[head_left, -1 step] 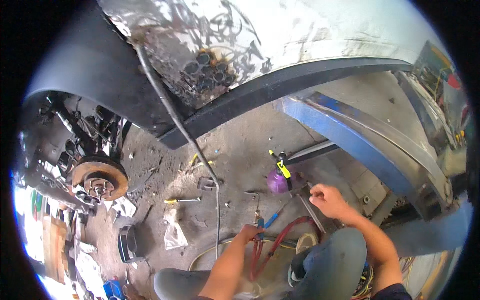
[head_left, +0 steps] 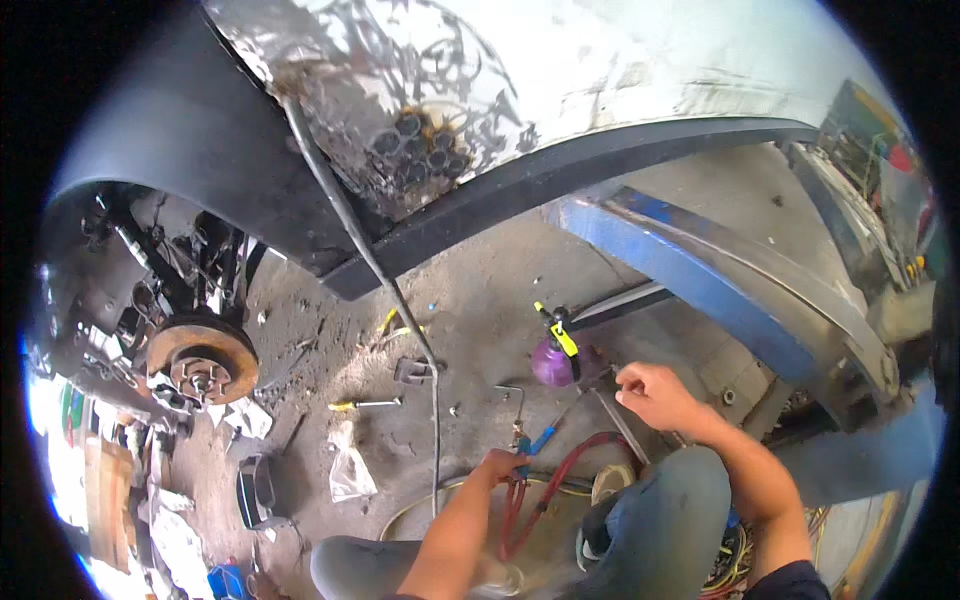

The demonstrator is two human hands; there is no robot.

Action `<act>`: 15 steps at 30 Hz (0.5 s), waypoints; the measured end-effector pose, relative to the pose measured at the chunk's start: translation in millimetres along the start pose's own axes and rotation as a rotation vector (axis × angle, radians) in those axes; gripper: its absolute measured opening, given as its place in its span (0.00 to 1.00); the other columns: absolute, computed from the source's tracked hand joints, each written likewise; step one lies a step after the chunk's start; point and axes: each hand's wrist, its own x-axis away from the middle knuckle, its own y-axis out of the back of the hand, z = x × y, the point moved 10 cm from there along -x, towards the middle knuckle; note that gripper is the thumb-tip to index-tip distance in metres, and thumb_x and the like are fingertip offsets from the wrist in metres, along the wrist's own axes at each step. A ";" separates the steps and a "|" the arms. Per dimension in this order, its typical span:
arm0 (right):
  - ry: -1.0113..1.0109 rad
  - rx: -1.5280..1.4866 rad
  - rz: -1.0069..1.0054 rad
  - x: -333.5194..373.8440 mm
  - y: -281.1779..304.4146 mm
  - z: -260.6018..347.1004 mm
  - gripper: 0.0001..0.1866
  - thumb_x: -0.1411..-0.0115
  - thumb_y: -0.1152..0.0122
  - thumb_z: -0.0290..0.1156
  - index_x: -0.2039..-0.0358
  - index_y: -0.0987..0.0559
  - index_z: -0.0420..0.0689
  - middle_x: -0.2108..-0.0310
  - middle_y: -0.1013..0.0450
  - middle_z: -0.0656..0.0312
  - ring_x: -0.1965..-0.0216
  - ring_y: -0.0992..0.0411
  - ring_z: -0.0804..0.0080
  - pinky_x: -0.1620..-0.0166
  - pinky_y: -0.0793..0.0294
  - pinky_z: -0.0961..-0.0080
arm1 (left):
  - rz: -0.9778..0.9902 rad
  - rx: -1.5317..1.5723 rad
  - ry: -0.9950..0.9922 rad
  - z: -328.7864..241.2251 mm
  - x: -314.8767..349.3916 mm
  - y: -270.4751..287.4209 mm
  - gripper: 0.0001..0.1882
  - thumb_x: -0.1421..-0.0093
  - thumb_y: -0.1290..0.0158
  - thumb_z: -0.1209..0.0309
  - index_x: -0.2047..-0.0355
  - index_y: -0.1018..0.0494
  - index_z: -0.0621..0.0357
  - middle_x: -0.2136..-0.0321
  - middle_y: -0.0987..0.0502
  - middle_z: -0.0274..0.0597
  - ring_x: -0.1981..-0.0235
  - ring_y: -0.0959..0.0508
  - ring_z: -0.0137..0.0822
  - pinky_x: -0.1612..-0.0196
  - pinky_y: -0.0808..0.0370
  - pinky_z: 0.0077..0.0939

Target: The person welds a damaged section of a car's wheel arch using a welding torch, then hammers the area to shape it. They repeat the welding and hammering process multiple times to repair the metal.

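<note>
My left hand (head_left: pixel 503 464) is closed round the body of a gas torch (head_left: pixel 521 444), whose thin bent nozzle points away from me. Red hoses (head_left: pixel 570 470) run from the torch back toward my feet. A blue-handled tool (head_left: pixel 543 438) with a thin shaft lies just right of the torch. In front of my right knee is my right hand (head_left: pixel 656 396), its fingers curled together; whatever they may hold is hidden or too small to name. A purple spray bottle (head_left: pixel 552 364) with a black and yellow top stands on the floor beyond that hand.
Above stretches a white car body panel (head_left: pixel 640 60) with a scorched, bare-metal patch. A dark cable (head_left: pixel 350 225) hangs from it to the floor. At left is a rusty brake disc (head_left: pixel 200 360), at right a blue lift arm (head_left: pixel 690 280). A yellow-handled screwdriver (head_left: pixel 365 404) and plastic bag (head_left: pixel 348 465) lie leftward.
My right hand has moved very slightly left. The torch's bent nozzle shows more sharply, and my left hand keeps its grip in the same place.
</note>
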 end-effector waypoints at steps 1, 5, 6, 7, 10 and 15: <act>0.081 0.084 0.062 2.0 10.0 28.8 0.15 0.43 0.36 0.36 0.60 0.23 0.39 0.70 0.23 0.53 0.68 0.24 0.57 0.62 0.26 0.64 | 0.073 0.180 0.089 -2.4 11.1 -9.4 0.21 0.48 0.34 0.53 0.69 0.20 0.61 0.80 0.25 0.36 0.77 0.24 0.36 0.73 0.30 0.34; 0.084 0.246 0.342 30.0 -1.0 91.2 0.21 0.41 0.38 0.45 0.58 0.25 0.40 0.70 0.23 0.50 0.66 0.25 0.49 0.61 0.27 0.56 | 0.026 0.092 -0.192 -75.4 84.5 -4.1 0.21 0.49 0.32 0.59 0.62 0.19 0.61 0.74 0.21 0.36 0.75 0.26 0.27 0.72 0.31 0.27; 0.092 0.318 0.362 38.4 -12.6 99.0 0.28 0.38 0.46 0.55 0.63 0.22 0.37 0.69 0.23 0.47 0.65 0.25 0.47 0.60 0.28 0.54 | 0.019 0.130 -0.230 -90.5 105.3 -2.6 0.21 0.49 0.32 0.59 0.62 0.20 0.63 0.72 0.20 0.37 0.73 0.25 0.27 0.71 0.30 0.26; -0.040 0.360 0.478 45.5 -37.0 89.2 0.33 0.38 0.51 0.59 0.66 0.21 0.36 0.68 0.23 0.45 0.63 0.25 0.46 0.59 0.28 0.53 | 0.005 0.182 -0.297 -107.3 126.1 -0.2 0.21 0.49 0.32 0.60 0.62 0.20 0.64 0.71 0.19 0.37 0.71 0.25 0.26 0.69 0.29 0.25; -0.233 0.218 0.476 52.7 -105.6 78.4 0.45 0.38 0.62 0.68 0.67 0.19 0.32 0.64 0.22 0.41 0.57 0.25 0.42 0.54 0.28 0.53 | -0.147 0.055 -0.475 -150.3 187.9 14.9 0.18 0.49 0.33 0.67 0.60 0.21 0.63 0.70 0.19 0.38 0.71 0.24 0.25 0.68 0.27 0.26; -0.279 -1.073 -0.078 51.5 -151.5 83.2 0.17 0.36 0.41 0.43 0.60 0.19 0.41 0.62 0.22 0.56 0.60 0.25 0.70 0.58 0.28 0.72 | -0.281 -0.047 -0.658 -210.3 288.1 18.1 0.18 0.50 0.37 0.70 0.59 0.22 0.66 0.68 0.17 0.42 0.68 0.21 0.27 0.63 0.24 0.27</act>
